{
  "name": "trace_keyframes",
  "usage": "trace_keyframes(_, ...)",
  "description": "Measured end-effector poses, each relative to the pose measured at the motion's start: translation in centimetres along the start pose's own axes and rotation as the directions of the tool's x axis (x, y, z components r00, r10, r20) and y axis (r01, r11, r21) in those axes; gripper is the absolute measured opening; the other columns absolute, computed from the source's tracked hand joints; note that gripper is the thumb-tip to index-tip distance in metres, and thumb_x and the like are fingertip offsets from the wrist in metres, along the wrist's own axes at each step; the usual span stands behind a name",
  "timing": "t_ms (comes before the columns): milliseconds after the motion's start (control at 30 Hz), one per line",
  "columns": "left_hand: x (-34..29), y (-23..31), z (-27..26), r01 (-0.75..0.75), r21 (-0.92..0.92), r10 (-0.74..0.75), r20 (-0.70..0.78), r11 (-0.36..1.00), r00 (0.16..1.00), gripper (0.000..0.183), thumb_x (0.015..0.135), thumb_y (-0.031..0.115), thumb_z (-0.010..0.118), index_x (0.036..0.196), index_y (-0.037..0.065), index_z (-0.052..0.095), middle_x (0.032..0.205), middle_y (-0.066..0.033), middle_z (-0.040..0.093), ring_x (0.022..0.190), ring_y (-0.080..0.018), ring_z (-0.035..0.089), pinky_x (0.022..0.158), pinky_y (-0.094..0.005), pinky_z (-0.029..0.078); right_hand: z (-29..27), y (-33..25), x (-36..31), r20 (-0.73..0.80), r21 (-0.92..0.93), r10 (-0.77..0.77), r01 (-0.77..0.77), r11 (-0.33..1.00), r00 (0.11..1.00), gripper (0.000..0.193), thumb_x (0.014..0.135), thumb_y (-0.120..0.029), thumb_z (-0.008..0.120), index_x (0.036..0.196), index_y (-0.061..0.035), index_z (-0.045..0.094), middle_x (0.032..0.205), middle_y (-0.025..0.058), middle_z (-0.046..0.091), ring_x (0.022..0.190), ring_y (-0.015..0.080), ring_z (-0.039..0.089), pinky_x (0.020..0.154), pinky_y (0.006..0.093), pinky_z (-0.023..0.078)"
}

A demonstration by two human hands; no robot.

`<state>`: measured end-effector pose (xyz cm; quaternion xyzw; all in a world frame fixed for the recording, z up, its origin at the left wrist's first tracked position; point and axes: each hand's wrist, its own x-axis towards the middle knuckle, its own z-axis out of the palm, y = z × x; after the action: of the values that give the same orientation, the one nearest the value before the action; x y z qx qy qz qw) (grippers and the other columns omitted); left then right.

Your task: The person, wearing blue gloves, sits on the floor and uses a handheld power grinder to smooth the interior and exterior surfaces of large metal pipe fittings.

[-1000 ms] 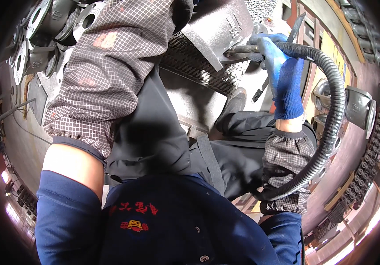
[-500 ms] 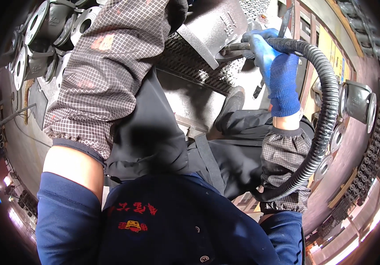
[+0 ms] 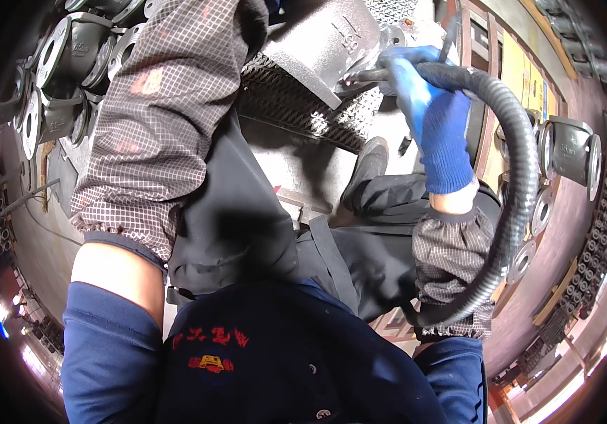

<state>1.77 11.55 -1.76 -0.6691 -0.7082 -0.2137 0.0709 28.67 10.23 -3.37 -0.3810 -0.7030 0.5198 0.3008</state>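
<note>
My right hand (image 3: 427, 106), in a blue glove, is closed around the metal handle of a tool (image 3: 367, 74) fed by a thick black ribbed hose (image 3: 519, 184). The tool's tip is against a large grey cast-metal valve body (image 3: 324, 39) lying on a black perforated grate (image 3: 296, 113). My left arm, in a checked sleeve cover (image 3: 155, 120), reaches up past the casting; my left hand is out of sight beyond the top edge. A dark apron and my dark shoe (image 3: 363, 169) show below.
Several grey flanged castings (image 3: 56, 63) are stacked at the upper left. More flanged valve parts (image 3: 572, 152) stand at the right beside wooden racks. A thin cable (image 3: 21, 201) runs along the floor on the left.
My right hand with the hose tool has shifted up and slightly left toward the casting. The hose loop followed it. My left arm has barely moved.
</note>
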Motion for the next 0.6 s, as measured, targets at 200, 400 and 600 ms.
trace_keyframes(200, 0.5, 1.0, -1.5, 0.554, -0.058, -0.527, 0.242, 0.83, 0.815, 0.053, 0.086, 0.049, 0.055, 0.103, 0.001, 0.067, 0.104, -0.0213, 0.066, 0.097, -0.0335, 0.064, 0.084, -0.0371, 0.049, -1.4, 1.5, -1.1, 0.024, -0.091, -0.122, 0.124, 0.988, 0.992, 0.016, 0.084, 0.0, 0.053, 0.099, 0.0016, 0.057, 0.086, 0.0065, 0.056, 0.079, 0.0126, 0.055, 0.073, 0.0227, 0.046)
trace_keyframes(400, 0.8, 0.3, -1.0, 0.518, -0.067, -0.486, 0.264, 0.852, 0.833, 0.05, 0.087, 0.047, 0.055, 0.1, 0.001, 0.068, 0.099, -0.0203, 0.067, 0.092, -0.0333, 0.064, 0.081, -0.0376, 0.049, -1.1, 1.5, -0.2, 0.09, -0.287, -0.25, 0.266, 0.92, 0.964, 0.014, 0.086, -0.004, 0.055, 0.098, 0.0012, 0.059, 0.085, 0.0063, 0.059, 0.078, 0.0129, 0.059, 0.073, 0.0239, 0.049)
trace_keyframes(600, 0.0, 0.8, -1.7, 0.552, -0.144, -0.497, 0.293, 0.822, 0.817, 0.046, 0.087, 0.045, 0.055, 0.097, 0.003, 0.068, 0.095, -0.0189, 0.068, 0.087, -0.0329, 0.064, 0.078, -0.0374, 0.049, 1.5, -1.7, 0.5, 0.14, -0.038, -0.104, 0.11, 0.993, 0.985, 0.015, 0.09, -0.011, 0.058, 0.097, 0.0001, 0.064, 0.083, 0.0063, 0.065, 0.075, 0.0122, 0.065, 0.068, 0.0235, 0.052)
